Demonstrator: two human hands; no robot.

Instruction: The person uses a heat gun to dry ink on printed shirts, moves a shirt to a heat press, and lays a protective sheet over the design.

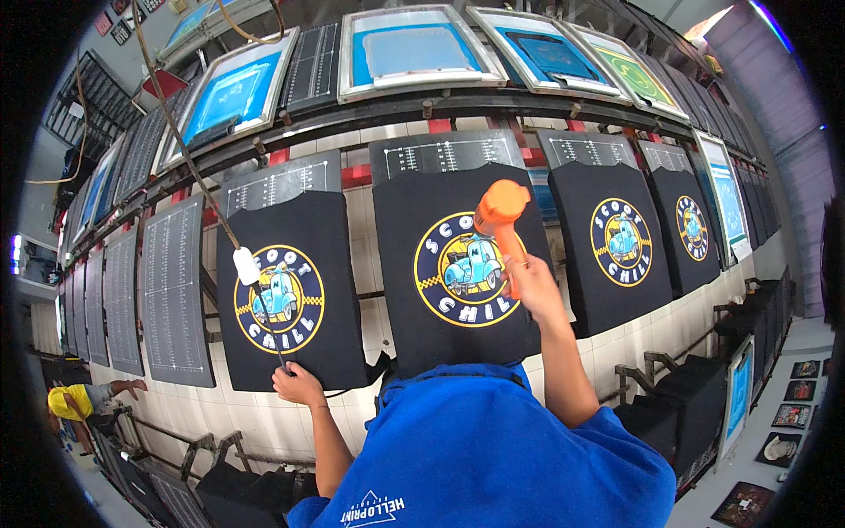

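- I see my right hand (531, 283) closed tight around the handle of an orange heat gun (500, 216).
- The heat gun is bright orange, with a fat round head on top and a thinner handle below. It is held upright, right over the middle black shirt (458, 264).
- That shirt lies flat on the long bench (361, 220), in the middle of the row. It has a round picture (462, 271) with a yellow ring, white letters and a light blue scooter inside.
- The head of the heat gun sits near the top right edge of the round picture.
- My left hand (297, 384) rests on the bottom edge of the left black shirt (290, 290). Its fingers curl around a thin cord (198, 180); I cannot tell how tight.
- The cord runs up and to the left, with a small white piece (246, 265) on it.
- The left shirt has the same round scooter picture.
- More black shirts (616, 242) lie to the right.
- Blue printing screens (414, 48) stand tipped up behind the shirts.
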